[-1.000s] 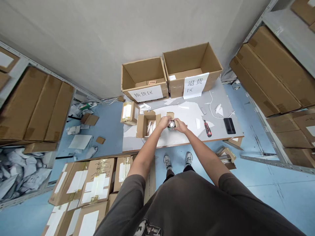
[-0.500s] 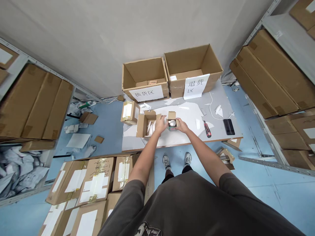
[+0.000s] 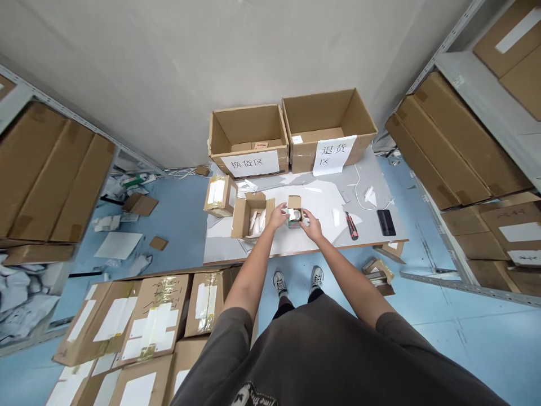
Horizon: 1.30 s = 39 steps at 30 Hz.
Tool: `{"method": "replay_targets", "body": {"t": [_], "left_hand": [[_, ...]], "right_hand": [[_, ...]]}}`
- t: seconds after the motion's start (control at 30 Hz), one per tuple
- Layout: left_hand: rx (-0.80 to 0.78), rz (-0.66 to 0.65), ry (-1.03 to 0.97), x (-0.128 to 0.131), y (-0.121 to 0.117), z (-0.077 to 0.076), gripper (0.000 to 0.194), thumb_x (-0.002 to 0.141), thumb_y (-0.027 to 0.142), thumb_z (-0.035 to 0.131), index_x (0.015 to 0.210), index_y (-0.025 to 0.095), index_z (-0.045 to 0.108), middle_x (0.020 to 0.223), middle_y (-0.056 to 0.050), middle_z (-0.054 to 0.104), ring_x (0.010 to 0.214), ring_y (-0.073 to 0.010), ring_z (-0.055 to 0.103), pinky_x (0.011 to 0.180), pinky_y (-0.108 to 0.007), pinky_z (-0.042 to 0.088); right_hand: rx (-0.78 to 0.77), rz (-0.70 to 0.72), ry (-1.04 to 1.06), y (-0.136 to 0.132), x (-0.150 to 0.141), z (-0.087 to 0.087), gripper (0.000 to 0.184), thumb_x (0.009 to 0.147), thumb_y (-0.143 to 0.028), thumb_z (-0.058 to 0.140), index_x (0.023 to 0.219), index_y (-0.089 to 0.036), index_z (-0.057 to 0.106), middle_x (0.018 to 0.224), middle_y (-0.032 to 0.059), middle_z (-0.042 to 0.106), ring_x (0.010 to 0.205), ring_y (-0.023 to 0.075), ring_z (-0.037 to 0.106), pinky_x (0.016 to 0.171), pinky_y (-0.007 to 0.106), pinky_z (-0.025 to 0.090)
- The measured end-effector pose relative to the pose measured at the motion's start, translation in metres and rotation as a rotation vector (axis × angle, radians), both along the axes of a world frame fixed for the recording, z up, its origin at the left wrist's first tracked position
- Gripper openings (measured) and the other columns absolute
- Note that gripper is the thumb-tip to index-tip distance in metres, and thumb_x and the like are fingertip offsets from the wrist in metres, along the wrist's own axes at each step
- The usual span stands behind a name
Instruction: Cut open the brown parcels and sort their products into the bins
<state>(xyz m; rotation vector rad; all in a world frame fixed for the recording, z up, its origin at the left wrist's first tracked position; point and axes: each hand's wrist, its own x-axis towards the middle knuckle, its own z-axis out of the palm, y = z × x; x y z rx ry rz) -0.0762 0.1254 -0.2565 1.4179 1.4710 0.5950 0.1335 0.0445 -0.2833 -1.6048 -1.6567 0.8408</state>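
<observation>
A small cardboard box with its top flap raised stands on the table in front of me. Inside it shows a rounded silvery item with something white beside it, too small to name. My left hand has its fingers closed at the box's left edge, next to the white piece. On the opposite side, my right hand grips the box's right wall with thumb and fingers. Left of my hands sits an opened carton holding white wrapped pieces.
Two large labelled cartons, the left and right, line the table's back. A taped box stands at the left. A red utility knife and a phone lie right. Stacked cartons fill the lower left.
The silvery item, plainly exposed before, now has a white piece beside it in the box. My hands have shifted slightly around the box, and the whole view has tilted a little.
</observation>
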Motion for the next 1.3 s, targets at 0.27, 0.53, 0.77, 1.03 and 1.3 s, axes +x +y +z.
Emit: {"method": "replay_targets", "body": {"t": [0.27, 0.53, 0.77, 1.03, 1.3], "left_hand": [[0.060, 0.084, -0.116, 0.005, 0.003, -0.001, 0.075, 0.069, 0.004, 0.074, 0.141, 0.023, 0.067, 0.118, -0.007, 0.075, 0.108, -0.0215, 0.069, 0.098, -0.035, 0.057], [0.162, -0.116, -0.092, -0.004, -0.010, 0.013, 0.048, 0.071, 0.005, 0.061, 0.115, 0.019, 0.073, 0.130, -0.009, 0.074, 0.123, -0.0240, 0.067, 0.101, -0.035, 0.057], [0.283, -0.407, 0.087, -0.014, -0.015, 0.033, 0.045, 0.079, 0.016, 0.073, 0.123, 0.022, 0.075, 0.144, -0.009, 0.068, 0.131, -0.0266, 0.066, 0.117, -0.040, 0.052], [0.234, -0.427, 0.246, -0.012, -0.020, 0.036, 0.026, 0.090, 0.017, 0.072, 0.115, 0.023, 0.079, 0.162, -0.011, 0.059, 0.143, -0.0296, 0.062, 0.124, -0.044, 0.047], [0.256, -0.422, 0.240, -0.009, -0.020, 0.037, 0.026, 0.094, 0.014, 0.069, 0.117, 0.023, 0.078, 0.159, -0.011, 0.061, 0.147, -0.0290, 0.060, 0.124, -0.044, 0.046]], "right_hand": [[-0.046, 0.056, -0.110, 0.000, -0.008, 0.001, 0.044, 0.097, -0.024, 0.060, 0.137, -0.026, 0.077, 0.163, 0.0131, 0.059, 0.146, 0.0343, 0.060, 0.120, 0.059, 0.049], [-0.037, 0.031, -0.035, -0.006, 0.001, 0.007, 0.054, 0.091, -0.031, 0.072, 0.145, -0.025, 0.069, 0.162, 0.0161, 0.059, 0.138, 0.0332, 0.065, 0.115, 0.057, 0.055], [0.056, 0.103, -0.082, 0.002, 0.015, 0.035, 0.054, 0.099, -0.038, 0.068, 0.153, -0.031, 0.063, 0.162, 0.0097, 0.059, 0.148, 0.0294, 0.058, 0.123, 0.051, 0.052], [0.029, 0.171, -0.158, 0.017, 0.012, 0.031, 0.030, 0.100, -0.025, 0.065, 0.124, -0.031, 0.081, 0.153, 0.0062, 0.068, 0.147, 0.0288, 0.059, 0.124, 0.054, 0.051], [0.023, 0.155, -0.185, 0.017, 0.009, 0.021, 0.033, 0.103, -0.022, 0.058, 0.122, -0.031, 0.083, 0.150, 0.0046, 0.070, 0.143, 0.0282, 0.062, 0.121, 0.054, 0.054]]}}
